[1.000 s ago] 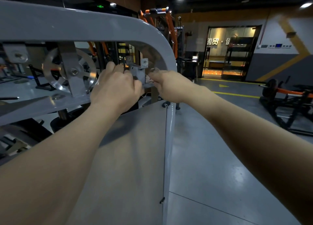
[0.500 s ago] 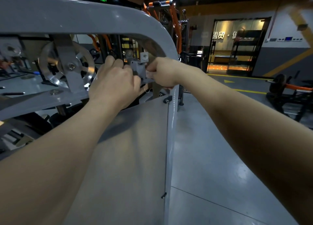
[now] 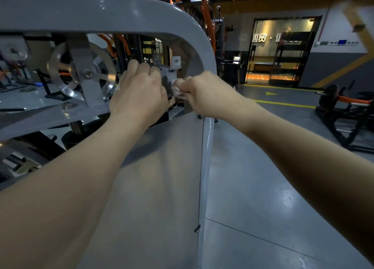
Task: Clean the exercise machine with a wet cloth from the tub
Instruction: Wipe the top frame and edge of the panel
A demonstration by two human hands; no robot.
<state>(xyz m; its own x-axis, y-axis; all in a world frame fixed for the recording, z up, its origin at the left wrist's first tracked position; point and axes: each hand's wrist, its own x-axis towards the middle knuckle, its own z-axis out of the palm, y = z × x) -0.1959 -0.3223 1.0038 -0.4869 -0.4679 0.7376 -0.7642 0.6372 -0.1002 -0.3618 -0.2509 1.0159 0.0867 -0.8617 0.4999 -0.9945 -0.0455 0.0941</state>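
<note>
The grey exercise machine point(image 3: 105, 11) fills the left half of the head view, with a curved top frame, a flat grey side panel point(image 3: 162, 177) and a silver pulley wheel point(image 3: 81, 72) inside. A small grey bracket point(image 3: 169, 70) hangs under the curve. My left hand point(image 3: 139, 94) is closed around that bracket from the left. My right hand point(image 3: 202, 92) is shut on a small bunched white cloth point(image 3: 178, 89) and presses it against the bracket's right side. A thin thread dangles below the cloth. The tub is not in view.
Polished grey floor point(image 3: 263, 187) with yellow lines lies to the right. A black and orange weight bench point(image 3: 348, 114) stands at the far right. An orange-framed rack point(image 3: 202, 15) rises behind the machine. A lit doorway with shelving point(image 3: 283, 52) is at the back.
My right hand with the cloth moved up against the bracket, then slid slightly down and right. My left hand kept its hold on the bracket.
</note>
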